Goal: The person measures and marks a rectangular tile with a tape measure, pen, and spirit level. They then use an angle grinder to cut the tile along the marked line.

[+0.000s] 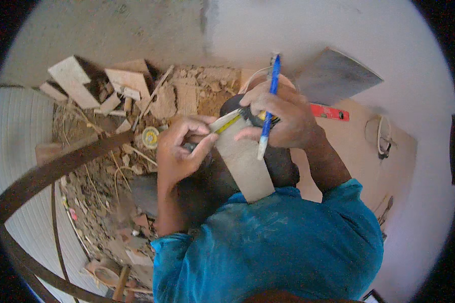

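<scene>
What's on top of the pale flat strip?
A yellow tape blade crosses the far end of the pale flat strip, between the left hand and right hand. The surface beneath blade and hands is hidden.

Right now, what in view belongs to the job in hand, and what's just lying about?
Job in hand:
yellow tape blade, pinched by the left hand
blue pen, held in the right hand
pale tile strip

Apparently just lying about:
red spirit level
tile offcuts
yellow round disc
rubble
</scene>
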`<action>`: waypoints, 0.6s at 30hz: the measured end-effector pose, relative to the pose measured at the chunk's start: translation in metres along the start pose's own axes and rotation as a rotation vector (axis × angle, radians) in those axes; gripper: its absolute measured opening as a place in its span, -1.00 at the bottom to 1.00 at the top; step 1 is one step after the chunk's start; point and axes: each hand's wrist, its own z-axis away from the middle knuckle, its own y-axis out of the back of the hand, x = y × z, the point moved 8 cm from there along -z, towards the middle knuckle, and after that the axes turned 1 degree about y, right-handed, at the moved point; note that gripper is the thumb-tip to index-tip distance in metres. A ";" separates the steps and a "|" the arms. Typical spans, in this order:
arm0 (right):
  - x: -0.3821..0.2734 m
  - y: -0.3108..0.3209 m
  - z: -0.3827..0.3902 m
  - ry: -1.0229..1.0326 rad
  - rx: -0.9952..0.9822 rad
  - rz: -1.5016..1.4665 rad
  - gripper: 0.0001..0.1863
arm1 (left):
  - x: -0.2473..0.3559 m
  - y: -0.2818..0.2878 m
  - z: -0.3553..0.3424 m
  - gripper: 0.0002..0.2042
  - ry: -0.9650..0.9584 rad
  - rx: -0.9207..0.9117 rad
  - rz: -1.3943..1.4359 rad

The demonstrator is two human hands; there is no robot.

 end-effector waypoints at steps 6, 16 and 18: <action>-0.006 -0.007 -0.011 -0.025 -0.078 0.000 -0.49 | -0.003 0.004 0.009 -0.94 0.056 0.009 0.049; -0.005 -0.007 -0.017 -0.024 -0.052 0.052 -0.53 | -0.023 0.003 0.013 -0.96 0.117 0.081 0.201; -0.006 -0.003 -0.016 -0.101 -0.049 0.040 -0.55 | -0.025 0.003 0.014 -0.94 0.137 0.094 0.172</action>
